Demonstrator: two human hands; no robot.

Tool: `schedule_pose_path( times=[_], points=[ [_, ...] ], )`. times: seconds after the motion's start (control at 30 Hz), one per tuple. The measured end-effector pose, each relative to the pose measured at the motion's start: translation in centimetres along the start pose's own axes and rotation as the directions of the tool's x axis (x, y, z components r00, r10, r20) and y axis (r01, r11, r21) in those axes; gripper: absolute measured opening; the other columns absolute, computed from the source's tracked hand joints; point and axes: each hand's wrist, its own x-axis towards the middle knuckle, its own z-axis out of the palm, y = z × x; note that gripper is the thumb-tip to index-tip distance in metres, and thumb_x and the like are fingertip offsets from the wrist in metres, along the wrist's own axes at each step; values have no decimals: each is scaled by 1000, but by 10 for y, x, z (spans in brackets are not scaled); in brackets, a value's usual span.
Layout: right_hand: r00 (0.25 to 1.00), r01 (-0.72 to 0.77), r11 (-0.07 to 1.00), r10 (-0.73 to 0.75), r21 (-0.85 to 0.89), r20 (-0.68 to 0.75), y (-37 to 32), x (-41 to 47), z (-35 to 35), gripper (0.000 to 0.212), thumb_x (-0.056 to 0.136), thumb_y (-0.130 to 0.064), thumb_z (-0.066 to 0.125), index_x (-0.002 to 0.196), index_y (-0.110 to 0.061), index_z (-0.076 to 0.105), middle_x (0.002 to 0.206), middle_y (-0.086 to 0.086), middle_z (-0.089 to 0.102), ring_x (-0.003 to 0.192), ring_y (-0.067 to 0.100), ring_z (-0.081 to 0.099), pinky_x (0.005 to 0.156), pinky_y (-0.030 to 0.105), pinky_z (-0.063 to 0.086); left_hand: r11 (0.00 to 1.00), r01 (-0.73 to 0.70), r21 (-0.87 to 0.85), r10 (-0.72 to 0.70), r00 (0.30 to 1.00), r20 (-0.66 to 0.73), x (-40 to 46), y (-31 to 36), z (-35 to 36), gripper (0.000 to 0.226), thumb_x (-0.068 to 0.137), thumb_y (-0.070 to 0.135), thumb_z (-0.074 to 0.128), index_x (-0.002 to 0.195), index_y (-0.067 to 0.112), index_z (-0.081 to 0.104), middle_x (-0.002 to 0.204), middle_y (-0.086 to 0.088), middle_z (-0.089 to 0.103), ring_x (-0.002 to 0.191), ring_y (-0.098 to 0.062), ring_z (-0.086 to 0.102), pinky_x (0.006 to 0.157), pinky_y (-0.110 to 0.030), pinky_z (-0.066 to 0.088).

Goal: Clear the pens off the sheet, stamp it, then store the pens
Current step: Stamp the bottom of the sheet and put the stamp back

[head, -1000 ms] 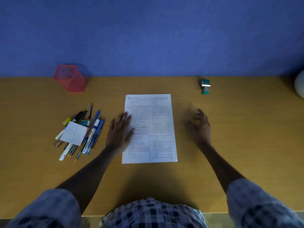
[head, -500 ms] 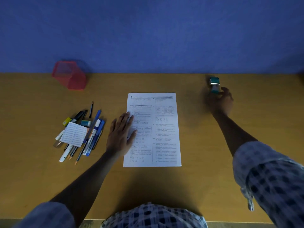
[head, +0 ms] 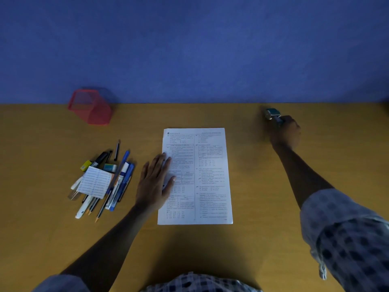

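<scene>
A printed white sheet [head: 208, 175] lies flat in the middle of the wooden desk [head: 252, 186]. My left hand [head: 154, 182] rests palm down on the sheet's left edge, fingers spread. A pile of pens and pencils [head: 105, 182] lies left of the sheet, with a small white note card [head: 94, 182] on top. At the far right, my right hand [head: 286, 131] is closed around the handle of a teal stamp [head: 272, 113], which is tilted on its side just above the desk. No pens lie on the sheet.
A red mesh pen holder [head: 90, 107] stands at the back left against the blue wall [head: 193, 49]. My checked sleeves show at the bottom corners.
My right hand reached from beside the sheet to the stamp at the back right and closed on it, tipping it over. My left hand stayed on the sheet.
</scene>
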Motion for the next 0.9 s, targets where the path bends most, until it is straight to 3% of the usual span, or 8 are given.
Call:
schedule_pose_path(
  times=[0.1,0.17,0.3,0.37,0.5,0.63,0.77,0.9],
  points=[
    [996,72,988,-64,133,-60,-2,-13,-17,32,95,-34,50,111,-10,63,103,13,70,89,30,64,68,34,48,1000,-1,-4,1,1000,2,0,-1,0,64,101,48,30,155,17,20,164,-3,14,152,-17,8,121,-49,17],
    [993,108,962,-93,251,-71,-7,-24,-32,29,96,-31,49,107,-8,63,92,9,68,78,24,60,62,27,39,1000,-1,-1,1,1000,2,1,-1,0,64,101,49,30,155,17,20,164,-3,14,152,-17,7,122,-49,17],
    [990,133,881,-93,453,-108,-21,-47,-64,27,98,-27,43,99,-6,60,67,-4,50,55,2,43,51,24,31,1000,0,0,0,1000,1,0,-2,1,64,100,50,28,155,17,20,164,-2,14,152,-16,7,123,-47,14],
    [992,120,816,-74,566,-104,-29,-60,-80,24,100,-22,41,96,-6,57,65,-7,44,52,1,38,51,21,29,1000,4,0,-4,1000,3,0,-3,1,64,100,51,26,155,18,20,164,-2,13,152,-16,6,123,-46,13],
    [1000,8,604,-16,797,3,-49,-87,-112,18,99,-17,40,84,-20,49,71,-8,43,61,5,36,54,21,29,1000,7,-5,-7,1000,0,1,-3,2,64,100,51,25,155,18,20,164,-1,14,152,-16,6,123,-47,13],
    [966,-245,344,5,906,259,-64,-110,-136,26,100,-18,37,76,-20,46,61,-9,33,55,10,27,51,24,19,1000,6,-3,-6,1000,-4,0,-2,2,65,100,51,25,155,18,20,164,-2,15,152,-16,7,123,-47,12],
    [872,-473,8,-141,881,469,-72,-134,-150,31,99,-19,33,74,-19,52,66,-4,24,59,11,16,49,23,17,1000,7,1,-7,1000,-7,0,-3,3,65,100,52,24,155,18,20,164,-2,14,152,-17,7,123,-46,12],
    [823,-547,-112,-254,830,508,-77,-156,-161,18,89,-12,31,79,-14,46,70,-2,25,55,9,22,46,20,21,1000,3,1,-3,1000,-9,0,-3,4,65,100,51,25,155,18,20,164,-2,14,152,-16,6,123,-45,11]
  ],
)
